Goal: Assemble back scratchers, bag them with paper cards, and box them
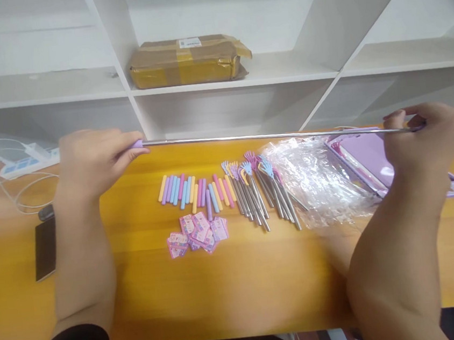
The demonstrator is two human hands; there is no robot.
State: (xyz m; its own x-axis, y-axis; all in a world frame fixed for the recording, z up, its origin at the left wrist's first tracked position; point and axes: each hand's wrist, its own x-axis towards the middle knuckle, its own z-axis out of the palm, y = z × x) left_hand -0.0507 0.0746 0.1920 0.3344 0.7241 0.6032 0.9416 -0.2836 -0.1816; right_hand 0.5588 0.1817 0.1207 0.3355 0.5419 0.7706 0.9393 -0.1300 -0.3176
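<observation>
A telescopic back scratcher (pixel 240 138) is stretched out level above the table, its thin metal rod spanning between my hands. My left hand (pixel 94 159) is closed around its purple handle (pixel 137 144). At the far right, my right hand (pixel 421 128) pinches the other end; the fingers hide the tip. Below the rod lie several claw-headed metal scratcher rods (pixel 249 194) with pink, blue, yellow and purple heads. Left of them is a row of coloured handle sleeves (pixel 192 190). Small pink and purple printed cards (pixel 198 230) are heaped in front of the sleeves.
Crumpled clear plastic (pixel 312 177) lies beside an open purple box (pixel 366 158) on the right. A power strip (pixel 27 164) with white cables and a dark phone (pixel 45 248) are at left. White shelves rise behind, holding a taped carton (pixel 187 63).
</observation>
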